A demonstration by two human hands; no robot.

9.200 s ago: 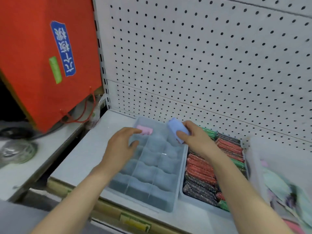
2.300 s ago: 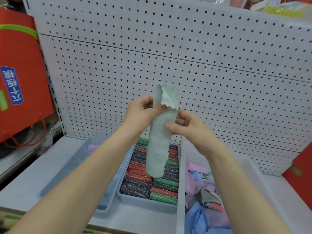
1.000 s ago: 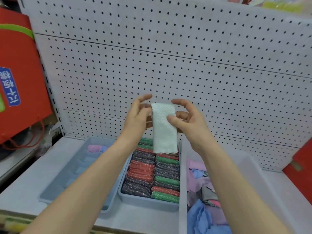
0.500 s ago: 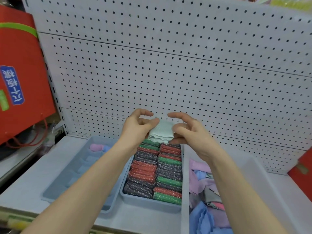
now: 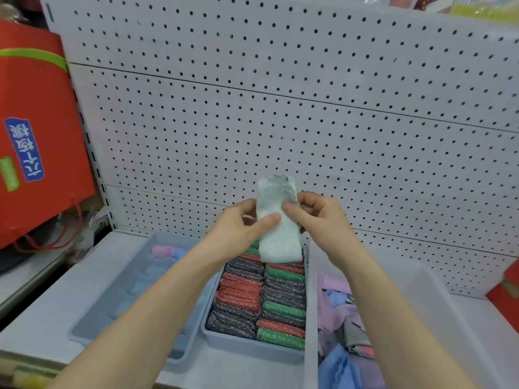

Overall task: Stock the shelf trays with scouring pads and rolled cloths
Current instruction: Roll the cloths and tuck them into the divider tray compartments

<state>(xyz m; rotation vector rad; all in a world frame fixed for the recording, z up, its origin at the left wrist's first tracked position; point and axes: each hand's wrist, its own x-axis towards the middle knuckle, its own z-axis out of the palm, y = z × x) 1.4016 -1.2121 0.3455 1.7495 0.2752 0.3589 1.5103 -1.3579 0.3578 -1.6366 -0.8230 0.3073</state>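
Observation:
A pale green textured cloth (image 5: 276, 220), folded into a narrow strip, stands upright in front of the pegboard. My left hand (image 5: 241, 228) pinches its left side and my right hand (image 5: 317, 217) grips its right side. Below them a grey tray (image 5: 252, 346) is packed with red, green and dark scouring pads (image 5: 261, 301). To its left a divided grey tray (image 5: 92, 329) holds a pink rolled cloth (image 5: 161, 251) and a blue rolled cloth (image 5: 179, 252) at its far end. A white bin (image 5: 449, 318) on the right holds loose pink, blue and grey cloths (image 5: 342, 332).
A white pegboard wall (image 5: 280, 122) rises behind the shelf (image 5: 47, 318). A red bag (image 5: 36, 136) with a blue label hangs at the left over a lower ledge. A red box edge (image 5: 505, 301) shows at the far right. Packaged goods sit along the top right.
The pale green cloth was a long hanging strip, then folded shorter and bunched low between both hands. Now it stands upright again as a narrow strip, with both hands slightly higher.

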